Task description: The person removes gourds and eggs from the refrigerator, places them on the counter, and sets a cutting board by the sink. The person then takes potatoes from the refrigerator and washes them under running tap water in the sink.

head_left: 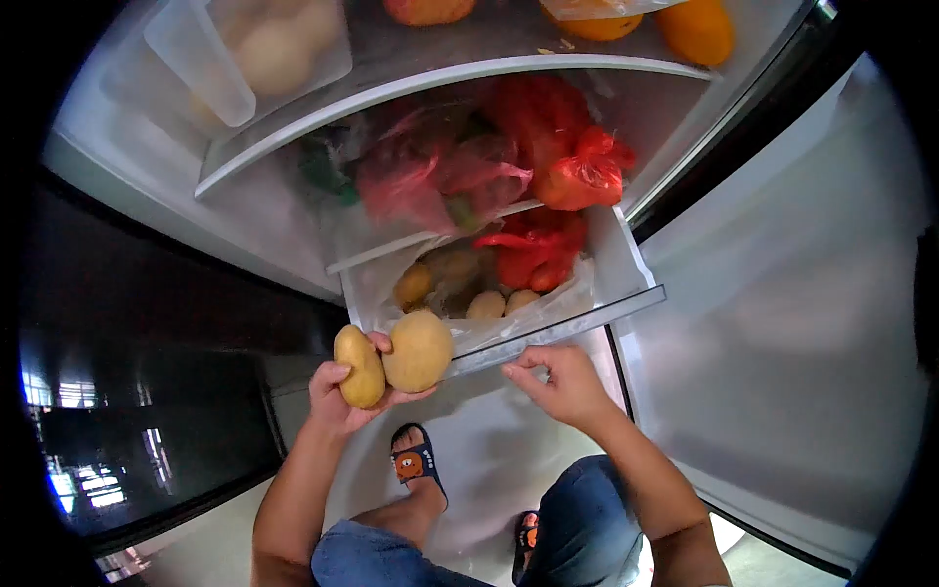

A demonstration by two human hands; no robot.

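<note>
My left hand (331, 401) is closed around two potatoes, in front of the left corner of a pulled-out fridge drawer (626, 245). The smaller, oval potato (360, 368) lies under my thumb; the larger, rounder potato (419, 352) rests against my fingers. My right hand (565, 383) is at the drawer's front edge (587, 318), with its fingers curled in and nothing visible in them. Whether it touches the edge I cannot tell. Inside the drawer, more potatoes (486, 305) lie in a clear plastic bag (579, 293), beside a red plastic bag (538, 256).
Pink (401, 186) and red bags (584, 176) fill the compartment above. Orange fruit (696, 31) and a clear bin (245, 88) stand on the upper shelf (460, 73). The open fridge door (773, 323) is at right. My sandalled foot (419, 465) is on the floor below.
</note>
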